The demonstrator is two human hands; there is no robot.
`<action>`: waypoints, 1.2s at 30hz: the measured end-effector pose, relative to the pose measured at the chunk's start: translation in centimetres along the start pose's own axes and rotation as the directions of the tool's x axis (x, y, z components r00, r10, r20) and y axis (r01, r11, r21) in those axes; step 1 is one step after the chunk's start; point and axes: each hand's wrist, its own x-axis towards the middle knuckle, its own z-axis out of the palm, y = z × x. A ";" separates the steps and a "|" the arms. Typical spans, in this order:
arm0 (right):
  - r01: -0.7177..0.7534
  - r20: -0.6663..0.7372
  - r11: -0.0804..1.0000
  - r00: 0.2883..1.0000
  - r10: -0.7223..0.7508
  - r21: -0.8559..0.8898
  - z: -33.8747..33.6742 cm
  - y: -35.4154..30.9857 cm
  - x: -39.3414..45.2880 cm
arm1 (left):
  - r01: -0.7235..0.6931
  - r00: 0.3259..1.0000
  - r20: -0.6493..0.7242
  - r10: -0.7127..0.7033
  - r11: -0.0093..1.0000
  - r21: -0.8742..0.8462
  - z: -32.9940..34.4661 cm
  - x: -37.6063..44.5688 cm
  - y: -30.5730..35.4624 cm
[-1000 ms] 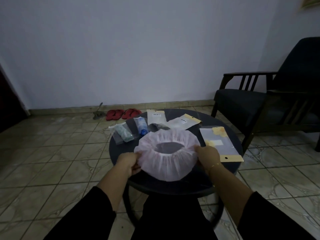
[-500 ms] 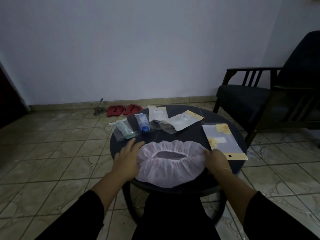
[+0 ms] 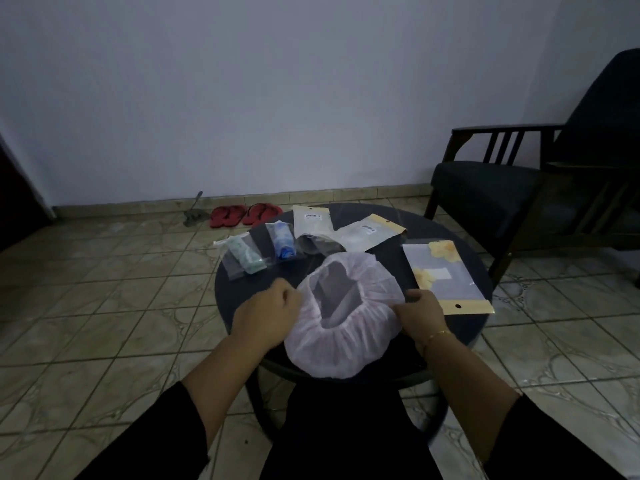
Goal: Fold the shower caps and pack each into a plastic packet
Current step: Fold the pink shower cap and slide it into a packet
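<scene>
A pale pink shower cap [image 3: 341, 344] is held above the near side of the round dark table [image 3: 465, 332], its elastic opening facing me. My left hand [image 3: 266, 315] grips its left rim and my right hand [image 3: 420, 315] grips its right rim. Behind it lie a packet with a green cap [image 3: 244, 258], a packet with a blue cap [image 3: 282, 241], two white packets with tan headers [image 3: 311, 221] [image 3: 367, 233] and a dark folded item [image 3: 317, 244]. A large flat packet with yellow flowers [image 3: 446, 277] lies beside my right hand.
A dark wooden armchair [image 3: 512, 188] stands to the right of the table. Red sandals [image 3: 242, 214] and a grey scraper-like tool [image 3: 194, 213] lie on the tiled floor by the wall. My dark-clothed legs are under the table's near edge.
The cap lay flat on the table with my left hand spread beside it; now both hands have gripped its rim and lifted it, turning the opening toward me.
</scene>
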 end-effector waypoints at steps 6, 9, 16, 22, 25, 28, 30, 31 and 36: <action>0.051 0.091 0.995 0.995 -0.043 -0.091 0.0 0.1 0.2 | 0.628 0.770 0.316 -0.554 0.570 -0.530 0.9 3.0 -2.1; 0.065 0.144 0.995 0.988 -0.053 -0.079 0.4 0.4 0.4 | 0.687 0.726 0.501 -0.471 0.511 -0.516 0.8 3.6 -2.4; -0.072 0.058 0.957 0.994 0.091 -0.280 0.9 0.0 0.9 | 0.628 0.777 0.416 -0.472 0.615 -0.476 2.0 4.1 -1.4; -0.001 0.122 0.983 0.992 0.023 -0.181 0.8 0.0 0.6 | 0.412 0.907 0.062 -0.416 0.852 -0.322 3.3 3.6 -1.9; 0.020 0.039 0.970 0.999 -0.011 -0.241 0.0 0.2 0.9 | 0.382 0.905 -0.087 -0.417 0.885 -0.265 3.5 3.5 -3.1; 0.024 -0.044 0.953 0.998 -0.039 -0.302 -1.1 0.5 0.9 | 0.381 0.901 -0.127 -0.414 0.898 -0.221 3.3 3.7 -5.1; 0.055 -0.058 0.936 0.995 -0.081 -0.348 -1.2 1.0 0.8 | 0.385 0.904 -0.129 -0.408 0.907 -0.169 3.5 3.4 -5.9; 0.072 -0.052 0.926 0.994 -0.098 -0.372 -1.0 1.1 0.7 | 0.363 0.911 -0.156 -0.381 0.922 -0.133 3.7 3.2 -6.0; 0.238 -0.125 0.849 0.935 -0.332 -0.471 0.1 0.5 0.2 | -0.259 0.838 -0.456 0.300 0.954 0.152 4.2 1.3 -5.0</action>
